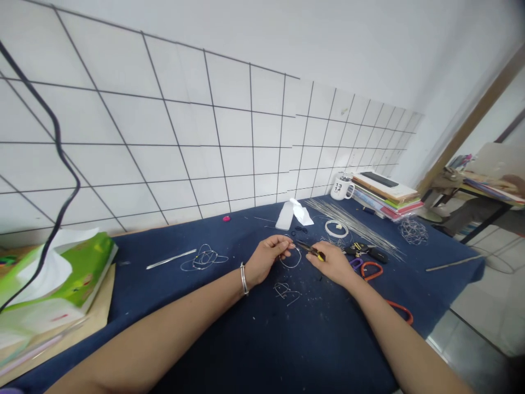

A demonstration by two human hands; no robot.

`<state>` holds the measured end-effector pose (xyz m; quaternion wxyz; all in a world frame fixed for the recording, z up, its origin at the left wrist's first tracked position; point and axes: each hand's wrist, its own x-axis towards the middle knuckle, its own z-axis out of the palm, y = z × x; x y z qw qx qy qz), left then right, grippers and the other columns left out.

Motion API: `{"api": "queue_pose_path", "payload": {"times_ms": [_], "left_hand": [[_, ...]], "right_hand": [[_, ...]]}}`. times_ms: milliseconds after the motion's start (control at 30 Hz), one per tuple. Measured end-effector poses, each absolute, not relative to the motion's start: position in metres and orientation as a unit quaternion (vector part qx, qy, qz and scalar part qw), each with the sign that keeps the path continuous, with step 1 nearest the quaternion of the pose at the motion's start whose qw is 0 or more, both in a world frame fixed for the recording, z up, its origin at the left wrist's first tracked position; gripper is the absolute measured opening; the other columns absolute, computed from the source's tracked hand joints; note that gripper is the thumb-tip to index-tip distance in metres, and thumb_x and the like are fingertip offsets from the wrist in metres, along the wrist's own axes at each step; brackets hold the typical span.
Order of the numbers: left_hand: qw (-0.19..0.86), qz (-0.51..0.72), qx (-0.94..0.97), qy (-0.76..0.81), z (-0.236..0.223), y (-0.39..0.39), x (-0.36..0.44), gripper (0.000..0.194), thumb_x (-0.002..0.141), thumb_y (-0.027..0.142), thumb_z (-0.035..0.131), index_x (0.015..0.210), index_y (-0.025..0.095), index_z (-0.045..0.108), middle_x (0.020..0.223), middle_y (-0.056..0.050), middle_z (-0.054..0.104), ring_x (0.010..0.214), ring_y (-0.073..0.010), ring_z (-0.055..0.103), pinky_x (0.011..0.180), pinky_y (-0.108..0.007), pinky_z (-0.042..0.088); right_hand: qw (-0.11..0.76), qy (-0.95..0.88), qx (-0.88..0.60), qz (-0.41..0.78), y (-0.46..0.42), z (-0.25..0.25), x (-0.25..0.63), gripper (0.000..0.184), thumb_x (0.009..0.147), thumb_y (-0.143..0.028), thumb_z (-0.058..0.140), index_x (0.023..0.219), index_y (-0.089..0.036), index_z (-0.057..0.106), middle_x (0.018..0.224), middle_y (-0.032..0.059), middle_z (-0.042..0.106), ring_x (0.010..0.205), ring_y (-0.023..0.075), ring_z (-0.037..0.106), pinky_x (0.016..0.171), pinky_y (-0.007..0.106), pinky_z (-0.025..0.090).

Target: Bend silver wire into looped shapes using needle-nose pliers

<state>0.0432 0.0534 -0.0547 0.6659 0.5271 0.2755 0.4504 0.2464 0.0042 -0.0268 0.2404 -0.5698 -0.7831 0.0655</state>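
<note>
My left hand (270, 254), with a silver bangle at its wrist, pinches a thin wire loop (292, 266) that hangs below the fingertips. Pliers (318, 253) with yellow and black handles are gripped in my right hand (333, 264). Their dark jaws point left, close to the left fingertips; I cannot tell whether they touch the wire. Below the hands lie loose wire pieces (286, 293) on the dark blue cloth (254, 350). Further left are a tangle of wire (205, 258) and a short bundle of straight wires (171, 259).
Long straight wires (353, 221), a white ring-shaped coil (336, 229), black-handled tools (367, 250) and orange-handled scissors (372, 270) lie to the right. Behind them stand a white mug (342, 187) and stacked books (385, 194). A green tissue pack (88, 273) sits at left; a black cable (57, 148) hangs above.
</note>
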Motion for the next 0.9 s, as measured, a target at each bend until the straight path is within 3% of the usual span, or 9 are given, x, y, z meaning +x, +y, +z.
{"api": "queue_pose_path", "payload": {"times_ms": [300, 900], "left_hand": [[0.606, 0.446, 0.594, 0.283, -0.05, 0.0516, 0.0432, 0.023, 0.078, 0.033, 0.055, 0.088, 0.013, 0.061, 0.086, -0.006, 0.063, 0.066, -0.0089, 0.055, 0.062, -0.022, 0.042], [0.604, 0.431, 0.61, 0.277, -0.0476, 0.0504, 0.0419, 0.024, 0.079, 0.035, 0.053, 0.091, 0.014, 0.06, 0.083, -0.006, 0.063, 0.057, -0.0079, 0.052, 0.053, -0.021, 0.038]], "right_hand": [[0.144, -0.801, -0.577, -0.068, 0.0004, -0.0257, 0.2456, 0.023, 0.082, -0.039, 0.045, 0.083, -0.02, 0.058, 0.078, 0.0043, 0.053, 0.08, 0.0166, 0.048, 0.074, 0.027, 0.032], [0.13, -0.799, -0.583, -0.071, -0.0001, -0.0266, 0.2452, 0.025, 0.084, -0.04, 0.043, 0.084, -0.02, 0.058, 0.078, 0.0043, 0.054, 0.08, 0.0161, 0.048, 0.071, 0.027, 0.032]]}}
